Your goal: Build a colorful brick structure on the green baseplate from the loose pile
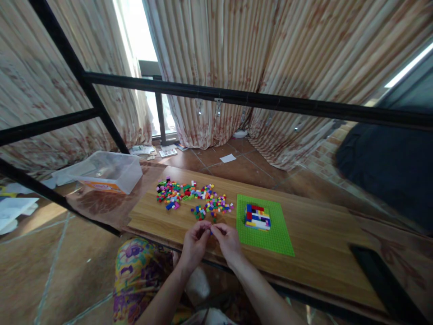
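My left hand (195,240) and my right hand (228,241) meet above the table's front edge, fingertips pinched together. Between them shows a bit of a small bluish building brick (211,232); the fingers cover most of it. Just beyond the hands spread loose coloured building bricks (214,204), with another thick cluster of bricks (167,192) farther left. To the right of my right hand lies a green studded baseplate (280,232). A low rectangular structure (257,217) of white, red, blue and yellow bricks stands on that plate.
The wooden table (321,243) runs left to right before me. A dark flat object (382,275) lies at its right end. Left of the table stands a clear plastic box (126,176) with an orange label. Black metal bars (237,95) cross beyond, before curtains (216,45).
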Tool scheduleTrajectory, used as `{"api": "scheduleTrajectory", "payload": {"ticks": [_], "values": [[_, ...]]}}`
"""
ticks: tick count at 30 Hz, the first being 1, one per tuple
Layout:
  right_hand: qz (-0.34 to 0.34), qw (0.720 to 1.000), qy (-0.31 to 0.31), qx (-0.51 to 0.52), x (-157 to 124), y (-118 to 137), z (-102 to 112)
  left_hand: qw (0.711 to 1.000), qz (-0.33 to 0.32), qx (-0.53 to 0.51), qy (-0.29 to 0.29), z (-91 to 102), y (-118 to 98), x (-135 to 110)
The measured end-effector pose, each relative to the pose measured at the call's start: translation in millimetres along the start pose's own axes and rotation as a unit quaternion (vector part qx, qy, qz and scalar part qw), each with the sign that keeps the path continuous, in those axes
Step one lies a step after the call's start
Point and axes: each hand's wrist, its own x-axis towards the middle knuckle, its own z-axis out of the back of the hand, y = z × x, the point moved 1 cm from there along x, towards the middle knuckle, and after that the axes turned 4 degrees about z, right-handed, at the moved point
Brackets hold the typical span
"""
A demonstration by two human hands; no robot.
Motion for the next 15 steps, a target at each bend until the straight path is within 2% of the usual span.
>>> {"api": "scheduleTrajectory", "payload": {"ticks": [2, 6, 10, 12, 15], "values": [[-0.008, 1.0, -0.021, -0.005, -3, -2, -2, 1.0, 0.011, 0.002, 0.003, -1.0, 1, 0], [0.042, 0.997, -0.056, -0.024, -7, -6, -6, 1.0, 0.021, 0.013, -0.014, -0.9, 1, 0], [-0.01, 0.991, -0.122, 0.05, 2, -15, 1, 0.999, 0.039, 0.014, -0.015, 3.7, -3, -3], [0.006, 0.991, -0.132, 0.015, 9, -17, 10, 0.999, 0.05, 0.006, -0.018, 6.3, -4, -5], [0.086, 0.985, -0.093, -0.115, 17, -16, 21, 0.998, 0.066, -0.008, -0.021, 7.1, -6, -8]]}}
